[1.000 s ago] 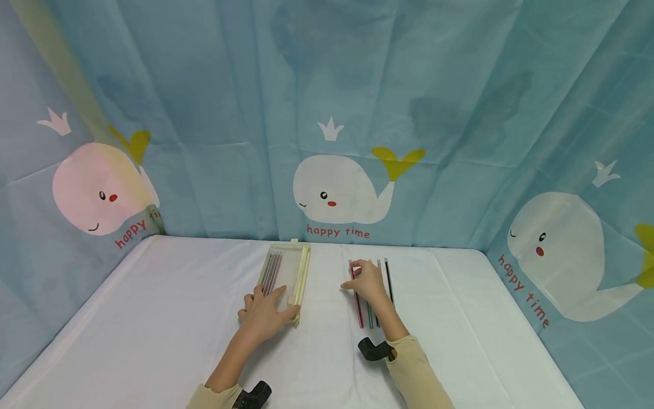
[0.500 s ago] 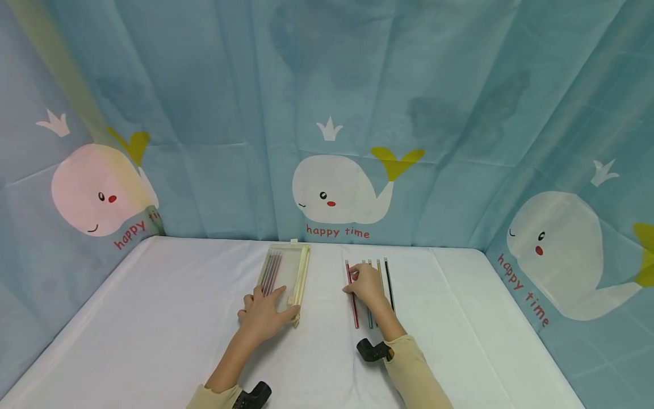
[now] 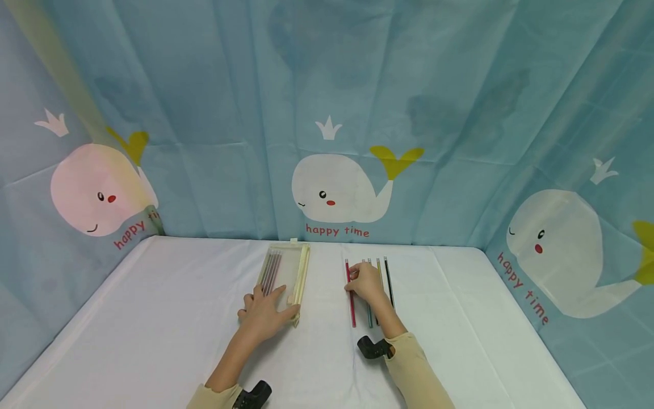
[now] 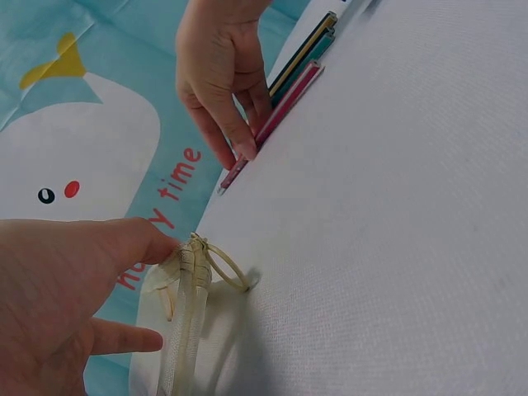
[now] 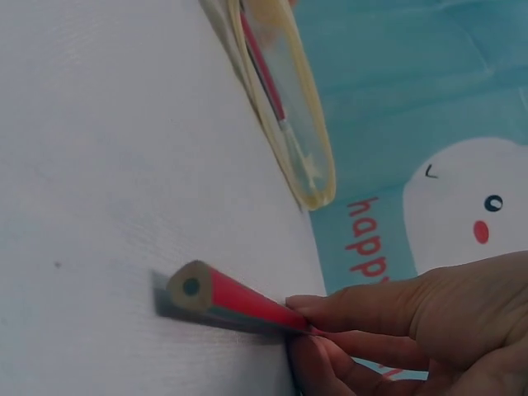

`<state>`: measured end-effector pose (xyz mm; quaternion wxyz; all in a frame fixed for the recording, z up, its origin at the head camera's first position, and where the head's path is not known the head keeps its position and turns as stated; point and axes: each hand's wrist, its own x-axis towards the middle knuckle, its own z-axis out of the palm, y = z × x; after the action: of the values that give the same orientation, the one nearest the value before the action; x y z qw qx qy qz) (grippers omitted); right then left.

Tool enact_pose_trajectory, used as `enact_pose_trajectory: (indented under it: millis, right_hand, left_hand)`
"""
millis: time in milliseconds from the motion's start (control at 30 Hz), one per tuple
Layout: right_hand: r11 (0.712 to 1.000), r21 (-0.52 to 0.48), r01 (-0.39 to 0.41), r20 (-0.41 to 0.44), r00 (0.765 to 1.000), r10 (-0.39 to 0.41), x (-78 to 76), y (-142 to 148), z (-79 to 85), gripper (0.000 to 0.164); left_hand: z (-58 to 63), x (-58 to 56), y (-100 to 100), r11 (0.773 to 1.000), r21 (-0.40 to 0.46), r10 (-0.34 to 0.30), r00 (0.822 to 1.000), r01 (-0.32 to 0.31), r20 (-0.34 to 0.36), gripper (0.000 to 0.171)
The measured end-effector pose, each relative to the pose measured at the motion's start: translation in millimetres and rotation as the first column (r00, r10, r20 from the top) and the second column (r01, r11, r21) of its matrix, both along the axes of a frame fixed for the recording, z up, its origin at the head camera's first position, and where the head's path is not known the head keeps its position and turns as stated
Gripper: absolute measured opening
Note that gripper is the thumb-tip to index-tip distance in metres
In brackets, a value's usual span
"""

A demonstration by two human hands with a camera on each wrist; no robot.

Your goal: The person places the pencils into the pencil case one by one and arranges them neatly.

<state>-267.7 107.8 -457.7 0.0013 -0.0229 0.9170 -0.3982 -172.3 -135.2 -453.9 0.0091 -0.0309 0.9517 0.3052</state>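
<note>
My right hand (image 3: pixel 369 284) pinches a red pencil (image 3: pixel 352 311) between thumb and fingers. In the right wrist view, the red pencil (image 5: pixel 247 305) points its unsharpened end at the camera, low over the white cloth. Just right of it lie a teal pencil (image 3: pixel 370 317), a yellow one (image 3: pixel 379 265) and a black one (image 3: pixel 389 278), partly covered by that hand. My left hand (image 3: pixel 264 318) rests with spread fingers on the near end of a see-through pencil case (image 3: pixel 288 264) with yellow zip edging. Several thin pencils (image 3: pixel 271 275) show inside the case.
A white cloth (image 3: pixel 153 318) covers the table. Blue curtains (image 3: pixel 230 187) with printed whales hang along its back and sides. A zip-pull loop (image 4: pixel 231 266) sticks out from the case's near corner, beside the left thumb.
My right hand has shifted the red pencil slightly left, away from the other pencils, and turned it so a brighter red side shows. The left hand and the case have stayed in place.
</note>
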Motion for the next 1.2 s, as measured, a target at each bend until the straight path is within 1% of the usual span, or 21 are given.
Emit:
enact_pose_trajectory:
  millis: [367,533,700,833,933,1200]
  right_hand:
    - [0.999,-0.052,-0.002,0.034,0.999,0.004,-1.5,1.3,0.5,0.036]
    - [0.998,-0.063,-0.018,0.033,0.999,0.020,-2.9,3.9,0.4,0.034]
    - [0.996,-0.090,-0.024,0.056,0.998,0.029,-2.9,6.4,2.2,0.032]
    - [0.992,-0.127,-0.021,0.067,0.997,0.029,-2.9,7.4,4.5,0.034]
    - [0.985,-0.174,-0.014,0.083,0.996,0.028,-2.9,7.7,5.5,0.035]
    - [0.968,-0.250,0.006,0.116,0.993,0.024,-2.7,8.9,6.1,0.035]
  left_hand:
    - [0.0,-0.3,-0.2,1.000,0.004,-0.003,1.000,0.003,0.006,0.072]
    - [-0.4,-0.6,-0.4,1.000,-0.002,-0.004,1.000,0.004,0.011,0.073]
    - [0.5,0.0,0.0,1.000,0.002,-0.002,1.000,0.002,0.012,0.072]
    - [1.0,0.2,0.3,1.000,0.004,-0.001,1.000,0.001,0.013,0.072]
    - [0.6,0.0,0.2,1.000,0.002,-0.003,1.000,0.003,0.014,0.072]
    - [-0.8,-0.7,-0.7,1.000,0.004,-0.006,1.000,0.006,0.017,0.072]
